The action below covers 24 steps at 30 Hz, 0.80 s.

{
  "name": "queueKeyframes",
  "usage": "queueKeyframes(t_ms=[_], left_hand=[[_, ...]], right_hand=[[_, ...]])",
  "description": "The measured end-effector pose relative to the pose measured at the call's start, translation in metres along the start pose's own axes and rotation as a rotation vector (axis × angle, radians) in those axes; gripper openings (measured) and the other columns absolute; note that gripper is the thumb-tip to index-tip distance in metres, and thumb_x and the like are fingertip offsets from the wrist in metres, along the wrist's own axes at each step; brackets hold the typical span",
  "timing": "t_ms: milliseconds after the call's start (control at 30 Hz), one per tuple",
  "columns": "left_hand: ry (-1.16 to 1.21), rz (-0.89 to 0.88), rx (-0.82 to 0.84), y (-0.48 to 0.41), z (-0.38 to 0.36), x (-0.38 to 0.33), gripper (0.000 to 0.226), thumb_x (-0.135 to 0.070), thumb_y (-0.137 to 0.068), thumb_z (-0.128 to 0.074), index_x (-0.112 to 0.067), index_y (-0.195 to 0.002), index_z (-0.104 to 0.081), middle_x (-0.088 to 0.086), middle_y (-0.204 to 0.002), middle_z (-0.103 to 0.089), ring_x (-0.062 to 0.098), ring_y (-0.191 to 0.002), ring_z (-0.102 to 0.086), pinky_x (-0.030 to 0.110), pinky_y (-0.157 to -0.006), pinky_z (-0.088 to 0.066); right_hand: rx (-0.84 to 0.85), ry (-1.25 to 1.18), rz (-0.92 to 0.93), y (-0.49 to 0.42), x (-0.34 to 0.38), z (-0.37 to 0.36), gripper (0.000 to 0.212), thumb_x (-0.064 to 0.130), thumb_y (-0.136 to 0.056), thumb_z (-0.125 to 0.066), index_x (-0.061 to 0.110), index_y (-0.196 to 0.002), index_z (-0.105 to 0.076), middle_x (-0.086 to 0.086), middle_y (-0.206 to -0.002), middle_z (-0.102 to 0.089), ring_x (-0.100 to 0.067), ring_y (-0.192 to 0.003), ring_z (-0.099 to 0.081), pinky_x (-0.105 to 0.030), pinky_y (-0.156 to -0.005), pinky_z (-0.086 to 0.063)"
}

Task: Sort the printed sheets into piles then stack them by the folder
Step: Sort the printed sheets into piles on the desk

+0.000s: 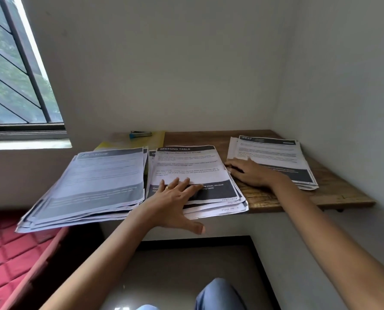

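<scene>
Three piles of printed sheets lie on a wooden shelf-desk (334, 189). The left pile (97, 182) overhangs the desk's front edge. The middle pile (191, 166) is headed "DRESSING TABLE". My left hand (177, 202) lies flat on its lower part, fingers straight, thumb hanging past the front edge. The right pile (273, 157) sits in the corner. My right hand (249, 172) rests flat between the middle and right piles, fingertips touching the middle pile's right edge. A yellow folder (155, 139) lies at the back behind the left and middle piles.
A blue stapler (140, 134) sits on the folder. Walls close in behind and to the right of the desk. A window (14, 81) is at the left. A red quilted seat (9, 247) lies below left.
</scene>
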<state>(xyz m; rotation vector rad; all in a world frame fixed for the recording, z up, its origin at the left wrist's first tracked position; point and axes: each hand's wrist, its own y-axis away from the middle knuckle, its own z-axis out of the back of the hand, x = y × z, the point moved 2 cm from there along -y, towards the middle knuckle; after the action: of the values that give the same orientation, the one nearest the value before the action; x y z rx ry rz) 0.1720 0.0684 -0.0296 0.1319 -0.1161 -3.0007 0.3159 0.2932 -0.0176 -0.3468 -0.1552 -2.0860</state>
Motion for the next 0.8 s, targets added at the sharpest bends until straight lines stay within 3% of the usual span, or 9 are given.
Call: queueKeyframes(t_ms=[100,400,567,700,800], left_hand=[[0.015,-0.011,-0.006,-0.005,0.003,0.002,0.104,-0.079,-0.072,-0.053,-0.039,-0.152,0.000,-0.002,-0.162,0.003,0.024,-0.149,0.007,0.052,-0.119,0.003],[0.084,-0.048,0.062,-0.019,0.012,0.005,0.089,-0.072,-0.080,-0.048,-0.037,-0.152,-0.009,-0.003,-0.162,-0.003,0.024,-0.149,0.002,0.054,-0.119,0.001],[0.095,-0.043,0.089,-0.032,0.011,0.010,0.086,-0.075,-0.079,-0.039,-0.040,-0.152,-0.010,-0.002,-0.162,-0.004,0.025,-0.149,-0.001,0.057,-0.118,-0.001],[0.087,-0.047,0.087,-0.043,0.010,0.012,0.087,-0.078,-0.074,-0.032,-0.043,-0.151,-0.009,-0.002,-0.162,-0.006,0.026,-0.149,-0.003,0.058,-0.118,-0.001],[0.120,-0.048,0.071,-0.051,0.008,0.015,0.086,-0.081,-0.073,-0.031,-0.045,-0.149,-0.012,-0.002,-0.161,-0.010,0.026,-0.148,-0.006,0.059,-0.117,-0.001]], right_hand=[[0.016,0.003,-0.014,0.002,-0.004,-0.001,0.046,0.045,-0.100,-0.031,0.029,-0.143,-0.035,0.003,-0.150,-0.038,-0.022,-0.140,-0.029,-0.045,-0.117,0.001],[0.027,-0.047,-0.045,0.026,-0.018,0.007,0.044,0.049,-0.099,-0.033,0.037,-0.140,-0.038,0.006,-0.153,-0.031,-0.020,-0.142,-0.026,-0.045,-0.118,0.002],[-0.001,-0.081,-0.057,0.044,-0.024,0.013,0.036,0.038,-0.100,-0.040,0.035,-0.136,-0.044,0.005,-0.152,-0.032,-0.024,-0.141,-0.025,-0.042,-0.117,-0.004],[-0.038,-0.143,-0.064,0.054,-0.037,0.014,0.030,0.042,-0.098,-0.045,0.041,-0.127,-0.052,0.010,-0.149,-0.038,-0.020,-0.139,-0.029,-0.038,-0.117,-0.003],[-0.058,-0.183,-0.054,0.056,-0.043,0.015,0.026,0.049,-0.094,-0.045,0.048,-0.116,-0.057,0.012,-0.143,-0.045,-0.016,-0.133,-0.039,-0.034,-0.113,-0.019]])
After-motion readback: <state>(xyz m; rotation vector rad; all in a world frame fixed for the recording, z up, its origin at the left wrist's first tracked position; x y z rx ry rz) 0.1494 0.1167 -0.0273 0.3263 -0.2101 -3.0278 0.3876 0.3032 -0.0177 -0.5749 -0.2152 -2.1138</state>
